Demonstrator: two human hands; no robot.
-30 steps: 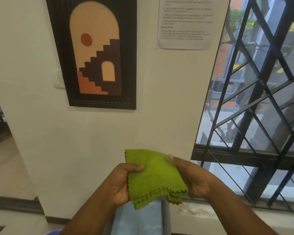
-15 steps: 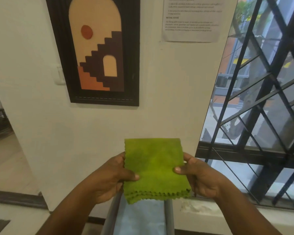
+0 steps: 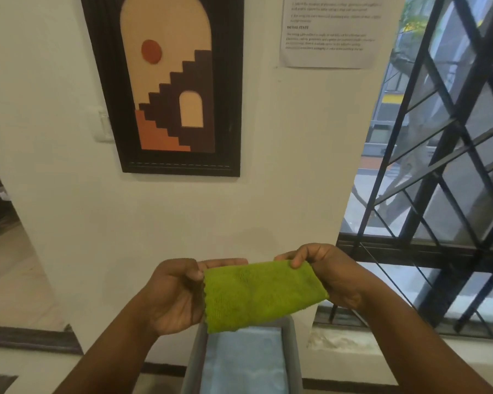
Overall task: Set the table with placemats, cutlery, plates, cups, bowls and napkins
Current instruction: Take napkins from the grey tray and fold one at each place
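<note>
- Since half a second ago, the one green napkin [image 3: 261, 295] has turned from hanging tall between the hands to lying wide across them, its zigzag edge now at the left instead of the bottom.
- Two hands hold it in the air, one at each short end.
- Left hand [image 3: 174, 294]: the thumb presses on the napkin's upper left corner, with straight fingers [image 3: 225, 262] reaching behind the top edge.
- Right hand [image 3: 329, 273]: its curled fingers and thumb pinch the upper right corner, and the cloth's right end lies against the palm.
- Just below the napkin stands one grey-framed chair back [image 3: 292, 356] with a light blue panel.
- Farther off on the white wall [image 3: 282, 180] hang one framed picture [image 3: 171, 86] and one printed sheet [image 3: 329, 32].
- One barred window [image 3: 444, 155] fills the right side.
</note>
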